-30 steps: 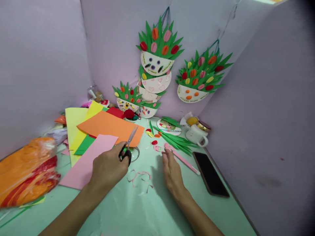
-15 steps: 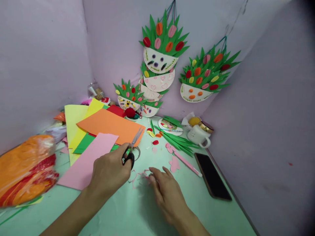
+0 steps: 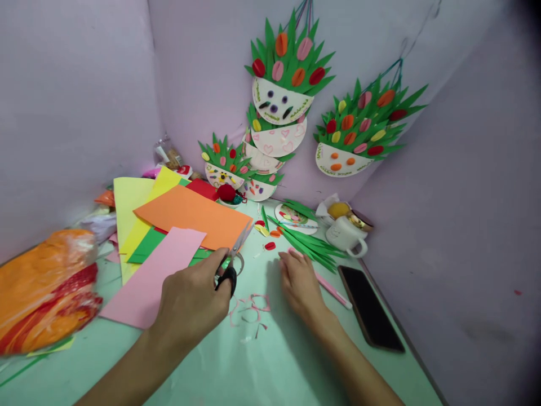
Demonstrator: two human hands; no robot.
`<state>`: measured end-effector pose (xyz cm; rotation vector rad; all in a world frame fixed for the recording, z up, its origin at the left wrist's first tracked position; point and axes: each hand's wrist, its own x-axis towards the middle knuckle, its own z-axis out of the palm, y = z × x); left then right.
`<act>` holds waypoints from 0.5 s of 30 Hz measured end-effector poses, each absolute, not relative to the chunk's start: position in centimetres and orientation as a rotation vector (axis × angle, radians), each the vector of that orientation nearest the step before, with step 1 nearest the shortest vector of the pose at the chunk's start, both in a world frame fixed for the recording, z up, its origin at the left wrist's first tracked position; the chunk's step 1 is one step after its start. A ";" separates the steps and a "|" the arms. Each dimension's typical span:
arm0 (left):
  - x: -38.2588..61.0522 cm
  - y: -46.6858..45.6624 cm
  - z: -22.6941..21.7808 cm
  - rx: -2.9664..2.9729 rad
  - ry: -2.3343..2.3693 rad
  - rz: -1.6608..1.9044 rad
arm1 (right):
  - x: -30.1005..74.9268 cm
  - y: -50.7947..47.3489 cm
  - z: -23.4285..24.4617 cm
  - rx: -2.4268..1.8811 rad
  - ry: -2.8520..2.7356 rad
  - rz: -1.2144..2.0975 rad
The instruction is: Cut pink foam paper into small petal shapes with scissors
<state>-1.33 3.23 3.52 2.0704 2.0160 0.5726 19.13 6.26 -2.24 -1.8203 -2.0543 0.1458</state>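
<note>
My left hand is closed around the black handles of a pair of scissors, whose blades point up and away over the orange sheet's corner. My right hand is over the pink paper cut-outs, fingers together and bent down; what is under the fingertips is hidden. Thin pink paper scraps with cut-out holes lie on the table between my hands. A pink pen lies just right of my right hand.
Coloured paper sheets overlap at left, near an orange plastic bag. A phone and white mug stand along the right edge. Green paper leaves lie behind. Paper flower baskets hang on the wall.
My right hand has moved forward and right, from the pink scraps to the pink cut-outs, covering the larger one. The scraps are now uncovered. My left hand still holds the scissors.
</note>
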 end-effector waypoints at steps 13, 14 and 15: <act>-1.4 3.2 3.3 2.118 1.991 0.608 | 14.6 9.9 -4.3 -1.778 -1.979 0.425; -1.4 3.1 3.3 2.126 1.990 0.618 | 14.9 9.4 -4.1 -1.764 -2.001 0.441; -1.4 3.1 3.2 2.133 1.989 0.626 | 15.2 8.7 -3.9 -1.748 -2.025 0.464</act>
